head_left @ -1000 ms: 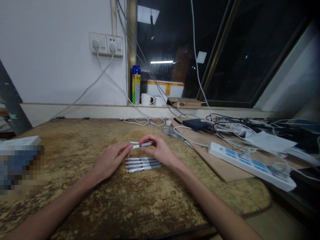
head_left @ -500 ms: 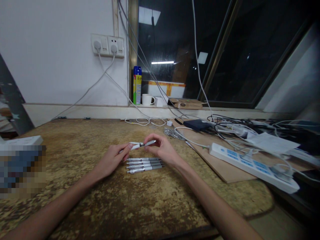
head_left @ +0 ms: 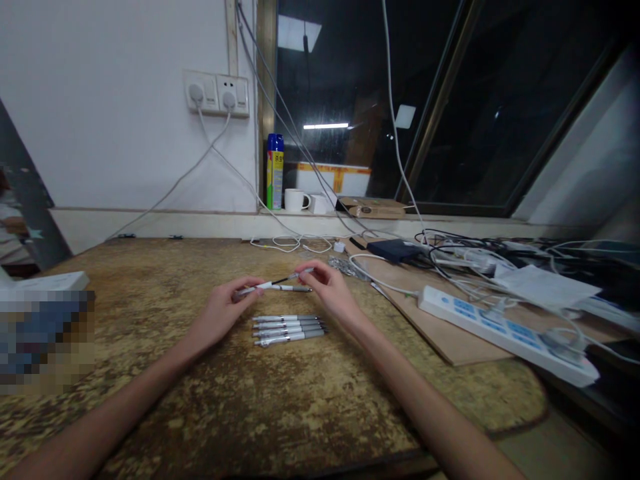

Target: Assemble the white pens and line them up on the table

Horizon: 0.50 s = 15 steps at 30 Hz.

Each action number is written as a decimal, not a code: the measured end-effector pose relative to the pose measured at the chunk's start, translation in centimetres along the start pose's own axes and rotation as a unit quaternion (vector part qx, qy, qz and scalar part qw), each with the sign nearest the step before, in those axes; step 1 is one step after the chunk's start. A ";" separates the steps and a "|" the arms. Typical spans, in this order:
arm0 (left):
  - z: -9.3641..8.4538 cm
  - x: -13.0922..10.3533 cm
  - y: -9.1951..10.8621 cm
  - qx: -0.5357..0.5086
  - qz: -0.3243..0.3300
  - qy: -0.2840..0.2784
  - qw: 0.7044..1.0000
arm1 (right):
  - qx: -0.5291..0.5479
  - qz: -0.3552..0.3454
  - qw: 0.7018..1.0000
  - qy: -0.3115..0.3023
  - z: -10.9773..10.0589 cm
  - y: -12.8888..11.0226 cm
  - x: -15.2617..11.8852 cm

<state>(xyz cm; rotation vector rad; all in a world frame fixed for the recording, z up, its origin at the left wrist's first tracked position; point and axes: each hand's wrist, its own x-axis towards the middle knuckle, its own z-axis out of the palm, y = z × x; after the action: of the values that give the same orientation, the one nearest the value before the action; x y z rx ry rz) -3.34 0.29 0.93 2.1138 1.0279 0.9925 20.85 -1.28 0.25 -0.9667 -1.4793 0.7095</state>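
My left hand (head_left: 223,309) pinches the white barrel (head_left: 263,287) of a pen. In my right hand (head_left: 332,297), closed fingertips grip the pen's front section (head_left: 309,270). Between the two parts a thin dark refill (head_left: 281,280) is exposed, slanting up to the right. Just below it lies another white pen (head_left: 295,289) with a grey grip, its left end hidden by my left fingers. Nearer to me, several white-and-grey pens (head_left: 289,330) rest side by side on the worn wooden table (head_left: 280,407), tips to the right.
At the right a white power strip (head_left: 505,333) lies across a brown board (head_left: 425,313), with tangled cables and a dark box (head_left: 395,251) behind. Beyond my right hand sits a clear crinkled packet (head_left: 345,267). A spray can (head_left: 275,172) and a mug (head_left: 296,200) stand on the sill.
My hands have moved apart, and the front section has come away from the barrel, baring the dark refill. The pen lying behind now shows more. The row of pens is unchanged.
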 end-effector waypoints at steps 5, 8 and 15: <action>-0.2 0.2 -0.7 -0.004 -0.005 0.013 1.000 | 0.021 0.016 0.999 0.025 -0.4 -0.3 0.1; -0.2 0.2 -0.5 -0.008 -0.008 0.014 1.000 | 0.043 0.027 0.998 0.039 -0.5 -0.3 0.2; -0.2 0.0 -0.1 0.000 -0.001 0.019 1.000 | 0.011 0.039 0.998 0.046 -0.6 0.8 0.3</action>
<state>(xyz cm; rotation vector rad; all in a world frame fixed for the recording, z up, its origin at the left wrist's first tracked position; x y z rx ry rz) -3.48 0.38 0.98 2.1018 1.0486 1.0342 21.55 -0.68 -0.24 -1.0321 -1.3571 0.7257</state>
